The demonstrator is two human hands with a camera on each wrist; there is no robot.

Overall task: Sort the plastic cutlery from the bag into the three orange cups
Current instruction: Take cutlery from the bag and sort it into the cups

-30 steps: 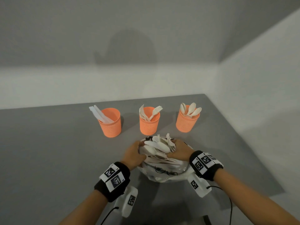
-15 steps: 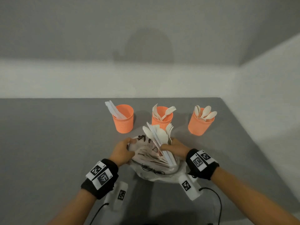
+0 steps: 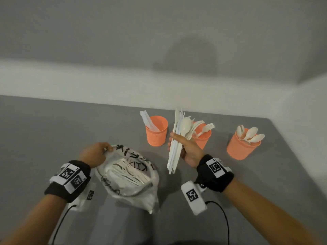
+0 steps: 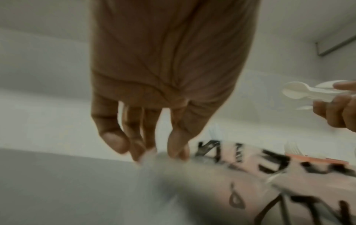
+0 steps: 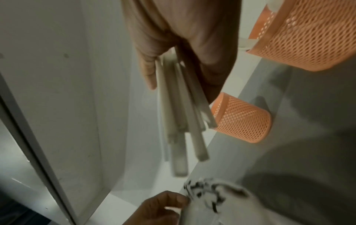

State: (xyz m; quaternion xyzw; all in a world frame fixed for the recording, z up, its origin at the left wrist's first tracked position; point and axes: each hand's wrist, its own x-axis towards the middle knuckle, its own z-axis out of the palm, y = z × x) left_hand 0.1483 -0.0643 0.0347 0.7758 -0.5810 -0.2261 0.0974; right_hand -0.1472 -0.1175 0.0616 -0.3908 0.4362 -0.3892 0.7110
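My right hand (image 3: 184,145) grips a bundle of white plastic cutlery (image 3: 177,138), held upright above the table in front of the cups; its handles (image 5: 181,115) hang below my fingers. My left hand (image 3: 96,153) pinches the rim of the clear printed plastic bag (image 3: 131,177), which lies on the grey table (image 3: 53,138) with more white cutlery inside. Three orange mesh cups stand in a row: the left cup (image 3: 156,131) holds knives, the middle cup (image 3: 203,138) forks, the right cup (image 3: 240,147) spoons.
The table's far edge meets a white wall behind the cups, and its right edge runs close past the right cup. White camera units with cables hang under both wrists.
My right hand has lifted a bundle of cutlery out of the bag and moved it right and up toward the cups. My left hand keeps hold of the bag's rim.
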